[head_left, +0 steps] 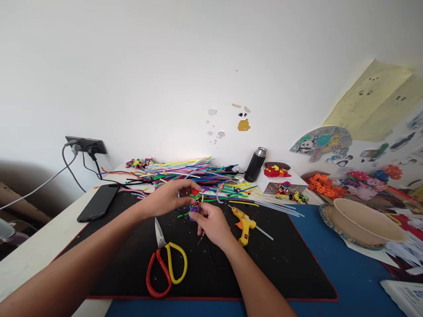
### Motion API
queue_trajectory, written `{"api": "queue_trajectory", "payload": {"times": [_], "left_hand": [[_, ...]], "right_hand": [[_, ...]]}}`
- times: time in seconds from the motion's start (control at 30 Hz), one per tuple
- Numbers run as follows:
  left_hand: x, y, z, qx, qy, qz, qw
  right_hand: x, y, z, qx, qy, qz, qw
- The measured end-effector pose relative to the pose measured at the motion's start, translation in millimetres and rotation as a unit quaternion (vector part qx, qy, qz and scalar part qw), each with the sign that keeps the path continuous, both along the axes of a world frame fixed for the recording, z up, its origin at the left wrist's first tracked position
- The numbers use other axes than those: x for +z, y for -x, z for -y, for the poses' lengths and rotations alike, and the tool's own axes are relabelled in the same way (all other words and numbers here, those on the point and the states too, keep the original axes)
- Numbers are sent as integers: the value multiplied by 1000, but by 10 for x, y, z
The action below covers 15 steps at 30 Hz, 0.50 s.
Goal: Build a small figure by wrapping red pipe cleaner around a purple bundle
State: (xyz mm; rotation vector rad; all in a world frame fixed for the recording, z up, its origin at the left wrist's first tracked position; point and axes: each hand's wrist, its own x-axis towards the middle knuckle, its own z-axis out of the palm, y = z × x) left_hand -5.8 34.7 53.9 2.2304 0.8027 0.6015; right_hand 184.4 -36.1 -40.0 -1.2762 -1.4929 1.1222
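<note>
Between my two hands is a small pipe-cleaner figure (195, 203), red and green at the top and purple lower down. My left hand (172, 197) pinches its upper part from the left. The fingers of my right hand (211, 222) close round its purple lower part. Some of the figure is hidden behind my fingers. Below my left forearm lie scissors (162, 255) with one red and one yellow handle, blades parted. To the right of my right hand, a yellow glue gun (244, 223) rests on the black mat (274, 264), a clear glue stick protruding from its back.
Behind my hands, a heap of coloured pipe cleaners (185, 171) runs along the wall. A black phone (98, 203) lies at the left, a black flask (255, 165) stands at the back, and small finished figures (283, 190) and a round bowl (366, 222) are at the right.
</note>
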Motion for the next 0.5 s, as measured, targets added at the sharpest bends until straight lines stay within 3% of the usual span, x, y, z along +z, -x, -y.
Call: {"api": "queue_trajectory", "payload": {"times": [0.5], "left_hand": [[-77,40,-35,-6,21,1,1000]], "right_hand": [[-8,22,1,-1,8,9,1000]]}}
